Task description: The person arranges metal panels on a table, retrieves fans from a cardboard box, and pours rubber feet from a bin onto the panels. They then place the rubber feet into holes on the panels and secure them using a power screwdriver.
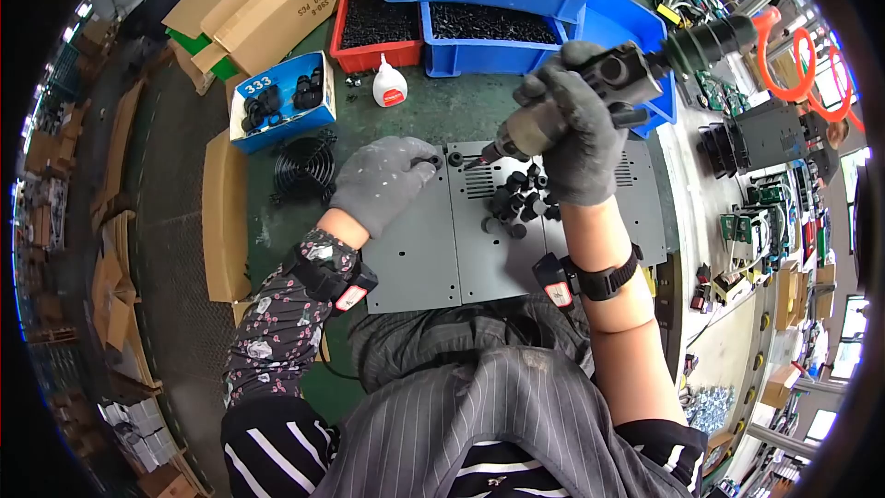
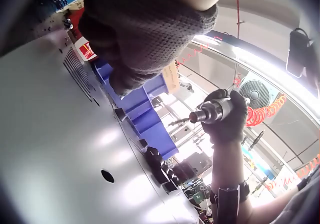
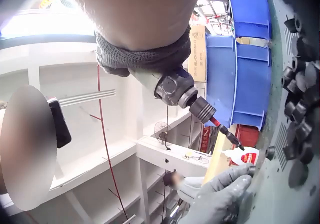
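The powered screwdriver, dark grey with a scuffed body and a slender bit (image 1: 535,132), is suspended above the flat grey metal panels (image 1: 406,244), its tip clear of their surface; its long axis runs obliquely in the head view, the bit directed to the lower left, toward the left hand, and the rear end to the upper right, beyond the panels' far right part. The body is worn and stained; a ribbed black collar and a red band on the bit are distinct in the right wrist view; a coiled orange-red hose (image 1: 784,83) lies beyond the tool's rear end.

The right hand, in a grey knitted glove (image 1: 585,138), is clenched about the screwdriver; the left hand, likewise gloved in grey (image 1: 385,183), grasps a small round black foot (image 1: 434,161) between its fingertips at the panels' far edge. A second black foot (image 1: 455,159) stands just beside it on the panels; a loose heap of black cylindrical feet (image 1: 518,203) rests on the panels, near the slots, to the right of the left hand.

Beyond the panels stand a white squeeze bottle with a red label (image 1: 390,88), a red plastic bin of black parts (image 1: 343,57) and a blue plastic bin (image 1: 442,63); to their left lies a round black wire grille (image 1: 304,169), with a blue open carton marked 333 (image 1: 290,124) farther off.
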`<state>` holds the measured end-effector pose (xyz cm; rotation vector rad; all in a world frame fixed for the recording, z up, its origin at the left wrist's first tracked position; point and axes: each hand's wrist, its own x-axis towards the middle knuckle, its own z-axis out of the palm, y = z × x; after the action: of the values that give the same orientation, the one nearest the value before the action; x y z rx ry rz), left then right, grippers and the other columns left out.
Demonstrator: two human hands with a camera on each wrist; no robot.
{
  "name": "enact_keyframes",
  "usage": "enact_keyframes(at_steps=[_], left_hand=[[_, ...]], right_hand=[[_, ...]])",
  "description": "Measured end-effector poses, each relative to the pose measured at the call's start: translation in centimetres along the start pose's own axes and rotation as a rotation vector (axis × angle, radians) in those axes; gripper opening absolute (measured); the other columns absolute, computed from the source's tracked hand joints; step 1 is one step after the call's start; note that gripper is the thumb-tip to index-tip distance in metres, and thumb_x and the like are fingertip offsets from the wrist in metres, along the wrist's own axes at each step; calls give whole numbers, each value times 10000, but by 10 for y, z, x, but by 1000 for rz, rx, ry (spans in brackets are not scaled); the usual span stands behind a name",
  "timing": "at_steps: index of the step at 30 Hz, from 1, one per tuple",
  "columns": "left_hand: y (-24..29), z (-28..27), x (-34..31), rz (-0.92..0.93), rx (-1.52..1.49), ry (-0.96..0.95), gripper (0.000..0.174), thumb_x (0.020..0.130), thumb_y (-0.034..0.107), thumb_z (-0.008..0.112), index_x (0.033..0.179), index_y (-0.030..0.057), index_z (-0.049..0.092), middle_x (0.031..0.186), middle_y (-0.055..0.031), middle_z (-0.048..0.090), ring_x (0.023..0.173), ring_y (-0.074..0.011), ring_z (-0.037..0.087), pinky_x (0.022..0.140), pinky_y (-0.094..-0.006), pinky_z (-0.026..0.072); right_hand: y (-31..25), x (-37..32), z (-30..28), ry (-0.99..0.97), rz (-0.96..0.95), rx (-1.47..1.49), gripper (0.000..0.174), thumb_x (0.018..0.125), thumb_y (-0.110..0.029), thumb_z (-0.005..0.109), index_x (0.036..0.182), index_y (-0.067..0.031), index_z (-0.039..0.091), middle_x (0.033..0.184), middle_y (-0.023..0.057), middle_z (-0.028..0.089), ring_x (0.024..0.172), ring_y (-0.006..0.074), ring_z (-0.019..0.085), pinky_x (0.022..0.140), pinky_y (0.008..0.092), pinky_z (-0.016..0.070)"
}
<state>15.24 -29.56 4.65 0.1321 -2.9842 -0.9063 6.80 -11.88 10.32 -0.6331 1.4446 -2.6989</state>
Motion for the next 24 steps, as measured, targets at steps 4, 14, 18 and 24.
enact_keyframes(at_steps=[4,14,18,24], left_hand=[[-5,10,2,-26,-9,-2,258,776,220,567,992,104,644,942,-99,618,913,-274,571,814,-369,447],[-11,16,1,29,19,75,246,791,271,555,932,79,618,928,-111,609,893,-287,578,782,-398,460],[-12,18,4,6,114,32,246,801,295,539,920,90,602,919,-107,609,881,-286,589,759,-415,468],[-12,18,2,69,112,76,236,806,301,517,914,111,604,913,-102,614,864,-289,593,744,-425,464]], right_hand=[[14,9,16,-81,32,-80,270,752,-75,579,1008,-30,506,813,86,535,729,196,566,659,335,484],[40,16,46,-354,78,-396,217,697,-46,614,893,-16,523,748,37,543,645,128,558,582,262,458],[46,17,49,-411,94,-406,270,657,-114,675,884,-29,557,737,14,578,659,80,515,645,251,457],[50,13,54,-408,83,-328,177,702,-81,658,835,-35,552,722,-15,535,647,62,494,606,224,431]])
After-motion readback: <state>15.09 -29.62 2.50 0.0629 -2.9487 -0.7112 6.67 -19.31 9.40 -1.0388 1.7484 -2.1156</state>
